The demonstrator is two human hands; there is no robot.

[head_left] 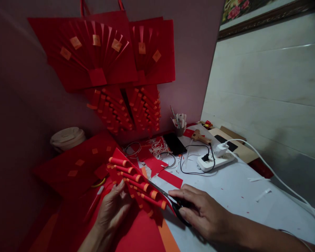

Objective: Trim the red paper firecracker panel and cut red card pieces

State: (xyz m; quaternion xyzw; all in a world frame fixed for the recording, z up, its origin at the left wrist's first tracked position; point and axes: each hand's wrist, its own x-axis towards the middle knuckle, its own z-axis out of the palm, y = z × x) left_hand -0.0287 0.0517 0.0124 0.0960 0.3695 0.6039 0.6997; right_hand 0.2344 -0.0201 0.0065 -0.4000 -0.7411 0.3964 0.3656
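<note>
My left hand [114,203] grips the lower left side of a red paper firecracker craft [136,182], with its thumb on the front. Rows of rolled red tubes with orange bands at their ends run across the piece. Closed around the black handles of a pair of scissors [180,210] is my right hand [202,210]. The scissors' blades lie along the right edge of the craft, partly hidden behind the tubes. Whether the blades touch the paper I cannot tell.
Red paper sheets [144,231] lie below the craft. Behind are a phone [175,144], a pen cup [180,130], a hot glue gun [201,137] and a power strip [215,161] with cables. Paper scraps litter the white table [225,196]. Finished red crafts [94,59] hang on the wall.
</note>
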